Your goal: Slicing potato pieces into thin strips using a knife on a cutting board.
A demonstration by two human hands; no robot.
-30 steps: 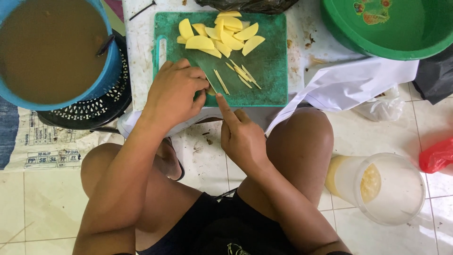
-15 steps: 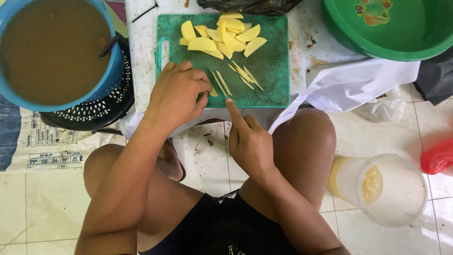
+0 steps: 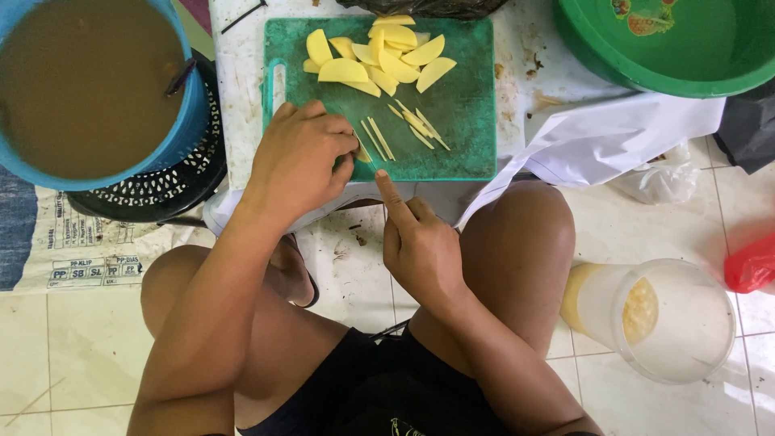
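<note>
Lying underfoot, pale cream floor tiles [image 3: 73, 363] with thin grey grout lines, catching soft even daylight and throwing only faint shadows. Standing low over the floor, a white bench [image 3: 517, 81], scuffed and stained brown, spreading across the top of the view. Resting at the left on the tiles, a printed woven sack [image 3: 48, 250], and sitting atop it, a black perforated basket [image 3: 161, 186]; slumping at the right edge, a red plastic bag [image 3: 751, 266].
</note>
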